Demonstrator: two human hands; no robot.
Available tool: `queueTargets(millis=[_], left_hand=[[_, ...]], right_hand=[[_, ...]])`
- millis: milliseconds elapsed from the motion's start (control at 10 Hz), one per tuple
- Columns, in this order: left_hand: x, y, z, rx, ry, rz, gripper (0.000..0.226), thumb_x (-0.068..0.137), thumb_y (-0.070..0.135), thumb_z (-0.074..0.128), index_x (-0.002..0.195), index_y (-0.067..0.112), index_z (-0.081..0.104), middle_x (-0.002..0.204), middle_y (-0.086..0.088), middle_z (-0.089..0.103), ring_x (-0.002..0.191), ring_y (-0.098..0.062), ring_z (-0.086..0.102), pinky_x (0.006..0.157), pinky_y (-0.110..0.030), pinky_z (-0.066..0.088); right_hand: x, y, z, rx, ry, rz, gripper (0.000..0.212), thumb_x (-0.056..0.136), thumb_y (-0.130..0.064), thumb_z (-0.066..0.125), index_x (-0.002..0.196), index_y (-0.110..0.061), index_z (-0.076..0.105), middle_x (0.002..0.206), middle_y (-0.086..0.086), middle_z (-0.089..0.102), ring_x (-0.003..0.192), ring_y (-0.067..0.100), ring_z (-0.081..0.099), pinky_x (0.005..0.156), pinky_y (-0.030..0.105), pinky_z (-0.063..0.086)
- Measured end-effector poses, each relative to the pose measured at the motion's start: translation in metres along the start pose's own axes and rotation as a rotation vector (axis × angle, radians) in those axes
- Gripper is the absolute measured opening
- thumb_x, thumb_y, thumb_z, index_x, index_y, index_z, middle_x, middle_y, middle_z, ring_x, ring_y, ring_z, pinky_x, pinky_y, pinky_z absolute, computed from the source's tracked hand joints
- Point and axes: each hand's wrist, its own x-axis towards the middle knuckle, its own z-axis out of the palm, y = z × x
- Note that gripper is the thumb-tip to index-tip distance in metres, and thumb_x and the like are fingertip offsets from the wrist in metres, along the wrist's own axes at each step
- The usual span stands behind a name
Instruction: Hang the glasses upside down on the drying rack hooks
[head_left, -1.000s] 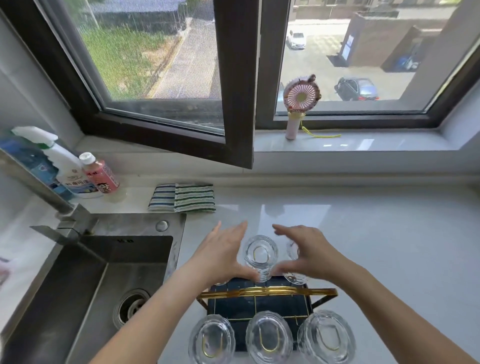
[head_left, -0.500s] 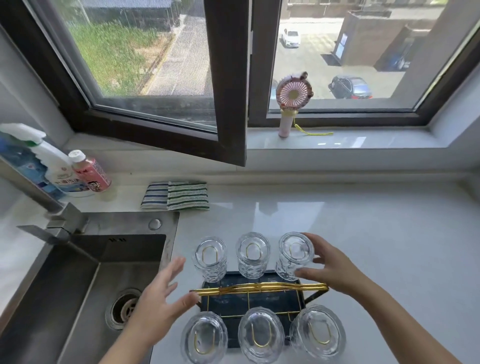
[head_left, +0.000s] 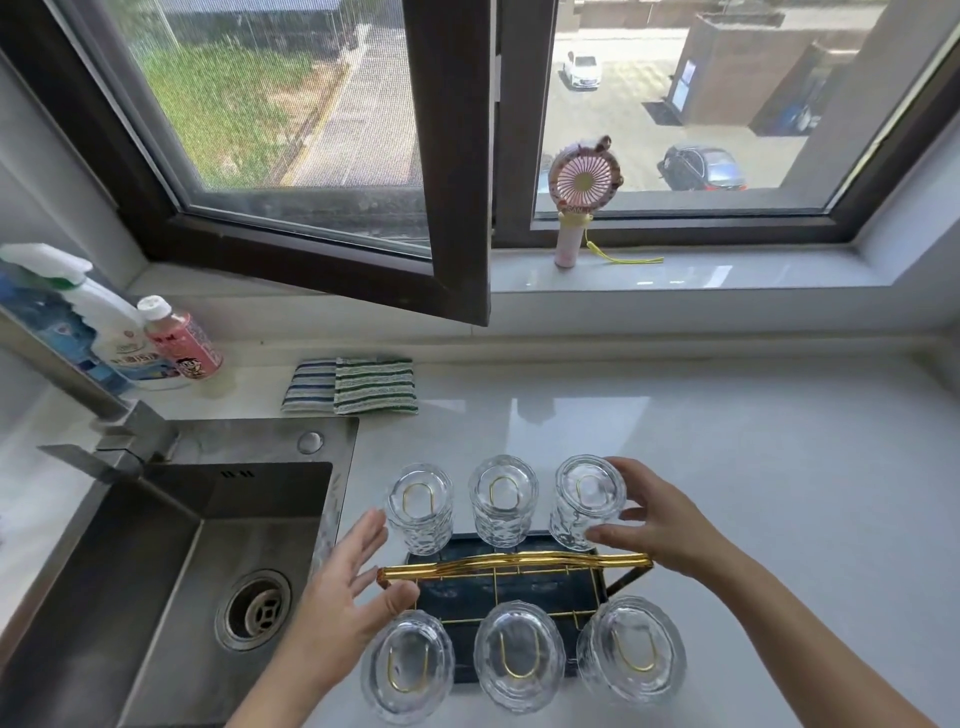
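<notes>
Head view: a drying rack (head_left: 511, 587) w/ dark tray and gold wire handle (head_left: 514, 563) is seen on the pale bench (head_left: 753, 467), just right of the steel sink (head_left: 171, 561). Six clear faceted glasses are hung upside down on the gold hooks, 3 per row. Far row: left glass (head_left: 420, 506), middle glass (head_left: 502, 499), right glass (head_left: 588, 500). Near row: left glass (head_left: 408, 665), middle glass (head_left: 519, 660), right glass (head_left: 631, 649). Gold hook loops are visible through each base. The right hand (head_left: 657, 525) is curled loosely around the far-right glass, thumb & fingers at its right side; whether it is actually gripped can't be told. The left hand (head_left: 345, 592) is held spread, palm toward the rack, nothing in it, thumb near the left end of the handle, just beside the far-left glass but apart from it. At the bench's back: striped cloths (head_left: 350, 384), a spray bottle (head_left: 98, 322) and a pink bottle (head_left: 182, 340) by the faucet (head_left: 98, 415). A pink handheld fan (head_left: 582, 197) is stood on the windowsill (head_left: 727, 273).
</notes>
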Motion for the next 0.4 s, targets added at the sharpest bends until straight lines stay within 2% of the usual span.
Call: queueTargets(millis=[200, 300, 400], left_hand=[[0.0, -0.004, 0.001, -0.018, 0.011, 0.035, 0.129, 0.037, 0.08, 0.068, 0.142, 0.02, 0.026, 0.135, 0.015, 0.04, 0.112, 0.019, 0.041, 0.081, -0.002, 0.04], [0.0, -0.005, -0.001, -0.082, 0.038, 0.035, 0.12, 0.042, 0.082, 0.065, 0.139, 0.021, 0.03, 0.133, 0.017, 0.043, 0.115, 0.015, 0.044, 0.082, -0.006, 0.042], [-0.006, -0.019, -0.003, -0.213, 0.206, 0.035, 0.069, 0.07, 0.065, 0.062, 0.121, 0.021, 0.051, 0.116, 0.007, 0.061, 0.104, -0.002, 0.059, 0.082, -0.021, 0.048]], right_hand=[[0.0, 0.002, -0.001, 0.003, -0.006, 0.001, 0.065, 0.06, -0.045, 0.083, 0.107, -0.057, 0.04, 0.114, -0.025, 0.054, 0.109, 0.008, 0.056, 0.084, 0.02, 0.047], [-0.004, -0.003, -0.001, -0.006, -0.031, 0.003, 0.084, 0.055, -0.054, 0.08, 0.127, -0.045, 0.037, 0.125, -0.016, 0.052, 0.115, 0.015, 0.054, 0.092, 0.029, 0.049], [-0.005, -0.017, -0.017, 0.034, 0.051, -0.009, 0.097, 0.061, -0.052, 0.068, 0.143, -0.023, 0.024, 0.134, -0.001, 0.046, 0.12, 0.019, 0.051, 0.1, 0.039, 0.045]])
